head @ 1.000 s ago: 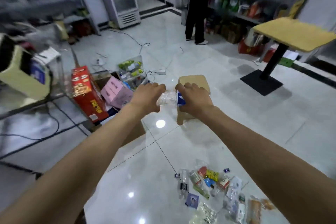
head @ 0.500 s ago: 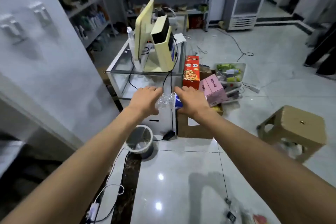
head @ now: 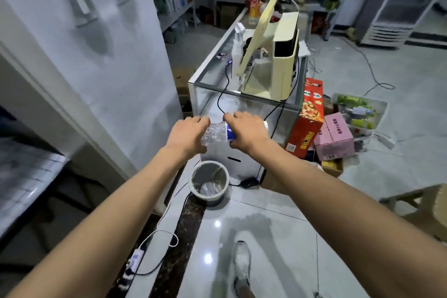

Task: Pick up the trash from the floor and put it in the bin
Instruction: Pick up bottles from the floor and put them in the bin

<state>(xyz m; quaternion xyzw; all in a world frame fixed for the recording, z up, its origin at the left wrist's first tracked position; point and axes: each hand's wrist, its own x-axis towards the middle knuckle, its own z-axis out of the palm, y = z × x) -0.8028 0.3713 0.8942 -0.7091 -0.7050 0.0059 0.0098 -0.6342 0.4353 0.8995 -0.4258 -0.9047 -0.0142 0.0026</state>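
Note:
A crushed clear plastic bottle [head: 216, 132] with a blue-and-white label is held between both hands at chest height. My left hand [head: 188, 133] grips its crumpled left end and my right hand [head: 246, 131] grips the labelled right end. Below the hands, a little nearer to me, a small round bin [head: 210, 183] with a grey liner stands on the tiled floor; some clear plastic lies inside it. The bottle hangs above and slightly beyond the bin's rim.
A glass counter [head: 244, 94] with a cream machine stands behind the bin, a white box [head: 238, 159] in front of it. Red and pink cartons [head: 321, 128] lie right. White wall [head: 96, 55] on the left, cables [head: 157, 249] on the floor, wooden stool [head: 430, 205] right, my shoe [head: 242, 266] below.
My view swung left from the trash pile and stool to the counter and bin, and I have stepped closer to the bin. Both hands keep hold of the crushed bottle.

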